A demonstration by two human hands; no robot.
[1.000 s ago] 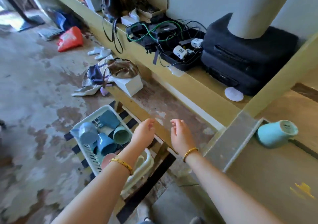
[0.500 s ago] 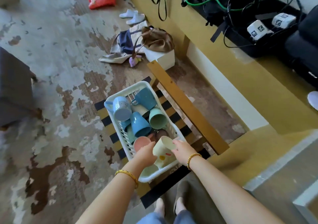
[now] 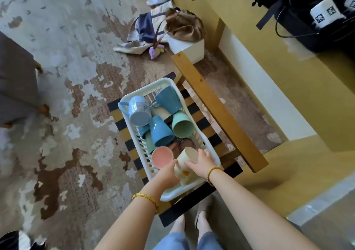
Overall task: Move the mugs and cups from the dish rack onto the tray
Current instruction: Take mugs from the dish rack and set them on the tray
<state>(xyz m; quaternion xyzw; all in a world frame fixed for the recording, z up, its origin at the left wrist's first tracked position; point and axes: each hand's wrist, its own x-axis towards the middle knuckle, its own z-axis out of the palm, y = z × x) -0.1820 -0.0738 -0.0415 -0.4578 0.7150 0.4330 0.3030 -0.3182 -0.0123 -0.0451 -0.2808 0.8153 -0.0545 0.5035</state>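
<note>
Nearest us, both hands are down in the near end of the white dish rack (image 3: 209, 144). Our right hand (image 3: 201, 162) has its fingers (image 3: 190, 165) curled round the cream cup (image 3: 185, 162), which lies tilted with its mouth up and away. Our left hand (image 3: 169, 173) reaches beside the same cup, under the pink cup (image 3: 162, 156); we cannot tell whether its fingers grip anything, since the cups hide them.

We judge the task barely started: the rack holds nearly everything. Beyond the pink cup lie a blue cup (image 3: 161, 132), a green cup (image 3: 181, 126), a pale blue mug (image 3: 138, 110) and a dark blue mug (image 3: 169, 100), with more pieces half buried beneath.

The tray is out of view. The yellow desk (image 3: 259, 61) is cut off at right.
</note>
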